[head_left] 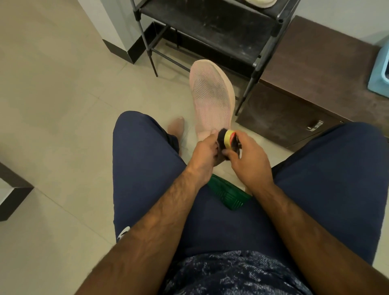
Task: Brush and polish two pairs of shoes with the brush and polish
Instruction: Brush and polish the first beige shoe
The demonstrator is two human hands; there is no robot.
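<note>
— Where was the polish container [229, 139]?
— Gripped in both hands (contents hidden): right hand [250, 162] round its yellow band, left hand [205, 152] curled round its dark end, just at the pink shoe's [210, 96] heel on the floor [63, 105].
— And the rack [210, 27]?
— One pale shoe [262, 2] on top.

rack [210, 27] behind shoe [210, 99] | cabinet [315, 69] right of shoe | tub [379, 71] on cabinet
</note>
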